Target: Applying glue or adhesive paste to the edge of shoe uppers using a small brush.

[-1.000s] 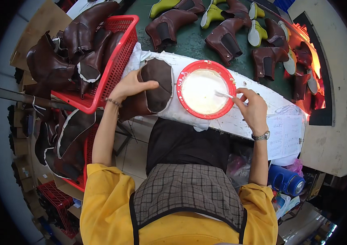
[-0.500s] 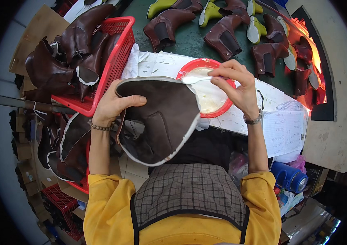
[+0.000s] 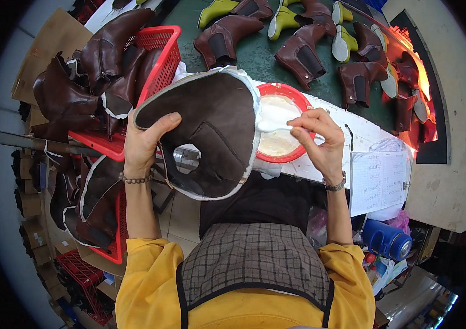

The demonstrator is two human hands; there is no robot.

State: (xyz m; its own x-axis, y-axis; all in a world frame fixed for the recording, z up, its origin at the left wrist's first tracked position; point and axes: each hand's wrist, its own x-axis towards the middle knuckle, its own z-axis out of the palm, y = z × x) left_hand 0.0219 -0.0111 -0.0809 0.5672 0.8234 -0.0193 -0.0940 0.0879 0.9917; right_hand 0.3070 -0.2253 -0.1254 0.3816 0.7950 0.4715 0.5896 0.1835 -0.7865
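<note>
My left hand [image 3: 144, 143] grips the rim of a dark brown leather boot upper [image 3: 222, 109], thumb on the near face and fingers behind. It is held spread out, with a hole through its lower part and a white, wet-looking band along its edge. Pinched in my right hand [image 3: 323, 143] is a slim white brush [image 3: 276, 127], its tip at the upper's right edge. Whether it has bristles cannot be made out. Just behind the brush stands a red bowl [image 3: 303, 100] of creamy white paste [image 3: 274, 147], partly covered by the upper.
Brown boots fill a red plastic basket [image 3: 168, 57] at the left; a lower red crate [image 3: 119, 236] holds more uppers. Several boots on yellow-green lasts stand on the green table [image 3: 260, 55]. An orange-glowing heater [image 3: 424, 77], written sheets [image 3: 379, 181] and a blue flask [image 3: 387, 240] are at the right.
The boot upper has been raised and turned, its white edge now facing right beside the bowl. My right hand with the brush has moved down and slightly right along that edge.
</note>
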